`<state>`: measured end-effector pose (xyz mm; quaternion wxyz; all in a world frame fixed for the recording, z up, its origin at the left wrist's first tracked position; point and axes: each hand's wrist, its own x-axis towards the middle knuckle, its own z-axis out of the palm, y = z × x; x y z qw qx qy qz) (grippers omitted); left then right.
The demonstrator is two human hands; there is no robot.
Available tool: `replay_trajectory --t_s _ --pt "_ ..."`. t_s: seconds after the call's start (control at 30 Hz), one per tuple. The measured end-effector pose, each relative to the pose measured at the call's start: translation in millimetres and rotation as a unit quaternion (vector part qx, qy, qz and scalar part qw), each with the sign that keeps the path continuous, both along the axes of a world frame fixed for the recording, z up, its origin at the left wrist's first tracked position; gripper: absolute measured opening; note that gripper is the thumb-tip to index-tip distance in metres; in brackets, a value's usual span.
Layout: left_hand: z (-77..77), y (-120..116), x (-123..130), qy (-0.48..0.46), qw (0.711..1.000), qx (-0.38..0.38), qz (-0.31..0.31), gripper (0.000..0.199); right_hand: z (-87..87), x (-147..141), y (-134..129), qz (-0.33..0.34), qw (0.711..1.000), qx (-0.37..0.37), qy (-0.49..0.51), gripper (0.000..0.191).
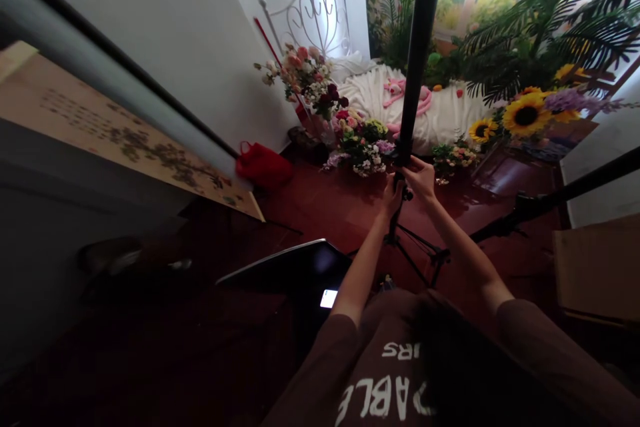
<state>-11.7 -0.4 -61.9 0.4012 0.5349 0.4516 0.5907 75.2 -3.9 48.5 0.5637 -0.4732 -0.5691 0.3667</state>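
Observation:
A tall black tripod stand (417,47) rises in front of me and runs out of view at the top, its pole slightly tilted in the picture. My left hand (391,197) is wrapped round the pole below a joint. Just above and to the right, my right hand (420,178) grips the stand at the joint, thumb and fingers pressed on it. A small black knob (408,194) sticks out beside the hands. Lower down, the tripod legs (413,255) spread over the dark red floor. The fingers' far sides are hidden.
Behind the stand, flower bunches (360,140) edge a bed with a white cover (450,123). Sunflowers (526,115) stand right, near another black pole (560,197) and a cardboard box (600,267). At left are a red bag (263,165), a painted scroll (135,140) and a dark panel (300,263).

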Motion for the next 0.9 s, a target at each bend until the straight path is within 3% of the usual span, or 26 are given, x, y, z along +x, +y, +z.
replay_trajectory --t_s 0.13,0.23,0.6,0.73,0.9 --pt "0.9 -3 -1 -0.006 1.0 -0.013 -0.022 0.051 39.5 -1 6 -0.01 0.999 0.046 0.011 0.041" --pt "0.0 -4 0 -0.019 0.999 -0.012 -0.027 0.05 58.6 1 9 0.006 0.997 0.07 -0.016 0.039" --pt "-4.4 -2 3 -0.02 1.0 0.009 -0.005 0.051 56.6 13 5 0.043 0.994 0.087 -0.056 0.047" --pt "-9.6 0 2 -0.024 1.0 0.013 -0.01 0.05 31.9 27 -16 0.019 0.997 0.034 -0.065 0.044" --pt "-14.1 2 2 -0.009 1.0 0.017 0.003 0.049 -36.6 43 -42 -0.003 0.989 -0.108 -0.099 0.045"
